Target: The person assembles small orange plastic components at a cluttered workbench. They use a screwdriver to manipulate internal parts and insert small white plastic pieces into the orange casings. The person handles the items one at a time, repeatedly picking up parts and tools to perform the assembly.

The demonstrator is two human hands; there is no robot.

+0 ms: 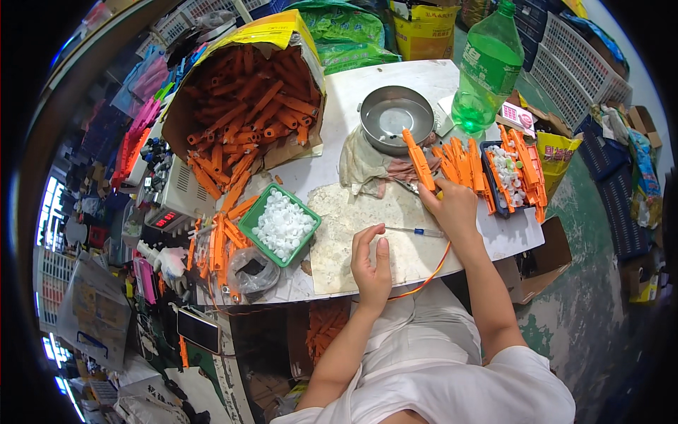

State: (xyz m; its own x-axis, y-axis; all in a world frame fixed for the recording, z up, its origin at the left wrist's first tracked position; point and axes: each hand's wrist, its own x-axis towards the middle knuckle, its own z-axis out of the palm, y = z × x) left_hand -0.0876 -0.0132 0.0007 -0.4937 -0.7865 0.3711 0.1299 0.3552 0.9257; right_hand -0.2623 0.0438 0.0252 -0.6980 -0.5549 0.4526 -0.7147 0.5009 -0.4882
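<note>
My right hand (452, 212) grips a long orange plastic part (418, 159), its far tip near a round metal pan (397, 119). My left hand (371, 265) is raised above the table's near side, fingers loosely bent and thumb apart, with nothing in it. Beside its fingertips lies a thin pen-like tool (428, 232) with a blue end. A red and yellow wire (432, 274) runs under my right forearm and past my left wrist. More orange parts (462, 166) lie in a row just beyond my right hand. A crumpled cloth (364, 164) lies against the pan.
A large box (311, 71) of orange parts stands at the back left. A green basket (247, 225) of small white caps is left of centre. A dark tray (494, 185) with white pieces and a green bottle (487, 71) stand at right. A phone (198, 330) rests lower left.
</note>
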